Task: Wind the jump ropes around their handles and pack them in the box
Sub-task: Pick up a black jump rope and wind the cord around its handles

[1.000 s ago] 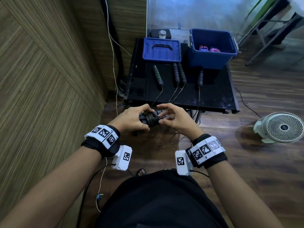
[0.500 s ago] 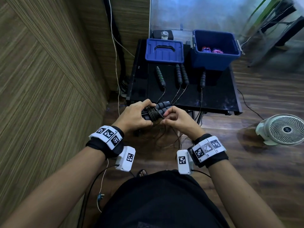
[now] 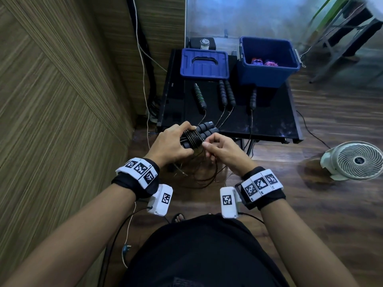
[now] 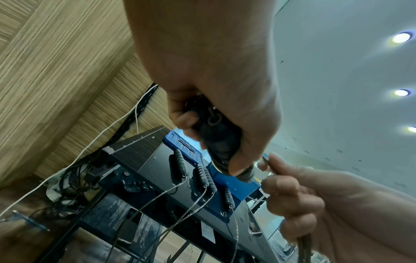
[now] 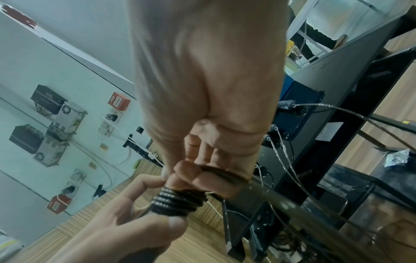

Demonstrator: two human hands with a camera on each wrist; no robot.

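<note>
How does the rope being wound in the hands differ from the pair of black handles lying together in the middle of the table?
The held rope has several turns coiled round its two handles; the table pair has none, its cords trailing off the front edge. The held one is gripped by the left hand while the right hand pinches its cord; the table pair lies untouched. Both have black ribbed handles.
</note>
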